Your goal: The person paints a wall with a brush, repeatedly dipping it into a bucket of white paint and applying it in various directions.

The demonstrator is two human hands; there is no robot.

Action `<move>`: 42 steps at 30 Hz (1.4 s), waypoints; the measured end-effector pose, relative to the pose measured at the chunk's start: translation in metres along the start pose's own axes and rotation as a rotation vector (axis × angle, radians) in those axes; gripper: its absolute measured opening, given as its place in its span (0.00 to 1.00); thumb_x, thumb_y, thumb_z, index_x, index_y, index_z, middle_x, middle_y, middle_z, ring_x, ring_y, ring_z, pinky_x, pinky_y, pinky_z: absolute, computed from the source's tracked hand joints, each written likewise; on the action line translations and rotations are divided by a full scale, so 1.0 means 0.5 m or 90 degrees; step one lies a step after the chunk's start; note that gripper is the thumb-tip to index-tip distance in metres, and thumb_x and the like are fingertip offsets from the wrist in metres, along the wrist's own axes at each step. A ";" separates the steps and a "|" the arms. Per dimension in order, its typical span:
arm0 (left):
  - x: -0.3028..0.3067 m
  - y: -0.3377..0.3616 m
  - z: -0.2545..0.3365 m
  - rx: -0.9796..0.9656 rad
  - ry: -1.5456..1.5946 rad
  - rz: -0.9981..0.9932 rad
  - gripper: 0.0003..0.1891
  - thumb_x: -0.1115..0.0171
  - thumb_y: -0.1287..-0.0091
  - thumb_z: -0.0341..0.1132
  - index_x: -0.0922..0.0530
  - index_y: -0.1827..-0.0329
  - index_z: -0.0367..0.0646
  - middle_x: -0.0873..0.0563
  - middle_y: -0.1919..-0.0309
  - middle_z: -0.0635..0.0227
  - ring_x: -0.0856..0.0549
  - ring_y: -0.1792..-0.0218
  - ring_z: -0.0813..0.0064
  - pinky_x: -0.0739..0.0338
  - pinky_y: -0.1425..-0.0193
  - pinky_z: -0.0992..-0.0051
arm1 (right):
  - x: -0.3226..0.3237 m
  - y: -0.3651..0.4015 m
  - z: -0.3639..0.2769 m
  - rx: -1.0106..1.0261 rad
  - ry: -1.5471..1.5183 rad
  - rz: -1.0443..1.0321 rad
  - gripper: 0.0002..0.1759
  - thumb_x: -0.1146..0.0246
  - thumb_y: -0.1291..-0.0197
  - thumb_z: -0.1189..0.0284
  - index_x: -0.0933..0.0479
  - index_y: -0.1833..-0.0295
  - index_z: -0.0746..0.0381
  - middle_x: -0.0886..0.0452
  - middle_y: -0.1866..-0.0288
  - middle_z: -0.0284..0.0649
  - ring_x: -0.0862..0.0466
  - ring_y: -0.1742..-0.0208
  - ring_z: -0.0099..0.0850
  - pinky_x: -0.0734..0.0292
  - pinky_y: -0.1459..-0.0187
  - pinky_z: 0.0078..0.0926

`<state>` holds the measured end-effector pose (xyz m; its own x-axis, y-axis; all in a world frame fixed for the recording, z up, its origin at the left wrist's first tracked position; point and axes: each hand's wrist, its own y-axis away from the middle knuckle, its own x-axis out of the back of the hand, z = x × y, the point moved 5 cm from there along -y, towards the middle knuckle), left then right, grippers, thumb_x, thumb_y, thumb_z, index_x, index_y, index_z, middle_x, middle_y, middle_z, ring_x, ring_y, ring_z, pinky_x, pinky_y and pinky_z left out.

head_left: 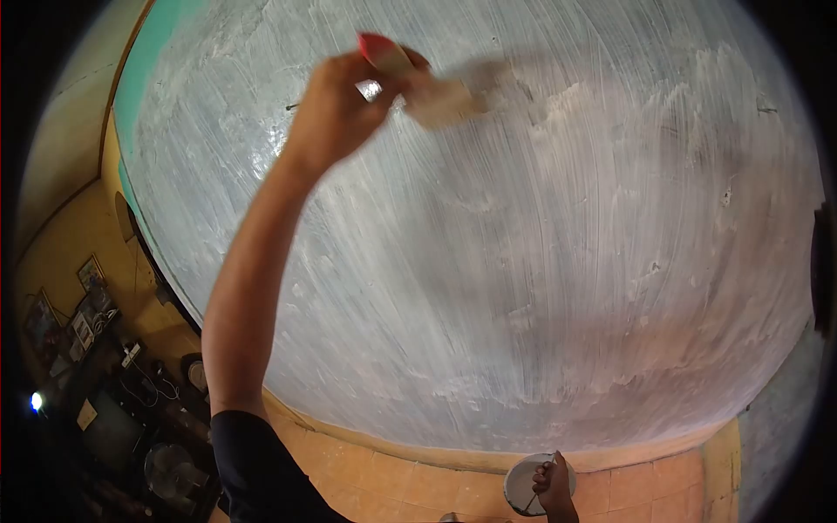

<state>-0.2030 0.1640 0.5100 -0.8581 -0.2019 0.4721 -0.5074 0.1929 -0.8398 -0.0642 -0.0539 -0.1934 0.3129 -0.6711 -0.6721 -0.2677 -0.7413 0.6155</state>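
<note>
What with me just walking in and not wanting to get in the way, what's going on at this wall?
A person is spreading whitish filler on the wall. Their left hand is raised and presses a red-handled scraper against it. Most of the wall already carries a streaky white coat. Their right hand holds a round dish low, above the tiled floor.

No legible writing anywhere, seemingly.
</note>
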 end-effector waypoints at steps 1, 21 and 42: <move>0.025 -0.028 -0.012 -0.037 -0.062 0.026 0.12 0.35 0.35 0.22 0.13 0.50 0.42 0.08 0.58 0.61 0.09 0.56 0.66 0.15 0.46 0.67 | 0.007 0.001 -0.002 0.004 -0.005 0.003 0.24 0.47 0.28 0.42 0.31 0.68 0.50 0.32 0.76 0.30 0.38 0.83 0.21 0.48 0.82 0.20; -0.257 0.137 0.247 -0.064 0.047 -0.152 0.13 0.29 0.39 0.24 0.16 0.51 0.41 0.11 0.52 0.59 0.09 0.56 0.66 0.11 0.65 0.72 | 0.057 0.027 -0.022 0.001 -0.027 0.005 0.24 0.47 0.28 0.43 0.31 0.67 0.51 0.32 0.76 0.31 0.38 0.83 0.21 0.49 0.82 0.20; -0.297 0.207 0.261 -0.306 -0.186 -0.134 0.19 0.29 0.40 0.31 0.17 0.44 0.48 0.14 0.45 0.65 0.12 0.44 0.65 0.11 0.66 0.76 | 0.064 0.052 -0.027 0.025 -0.014 0.018 0.24 0.45 0.29 0.43 0.32 0.68 0.49 0.32 0.77 0.29 0.37 0.84 0.20 0.48 0.83 0.19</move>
<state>-0.1181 0.0888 0.3180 -0.7131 -0.5249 0.4647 -0.7009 0.5188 -0.4895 -0.0487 -0.0944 -0.1932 0.2844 -0.6912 -0.6643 -0.3114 -0.7220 0.6179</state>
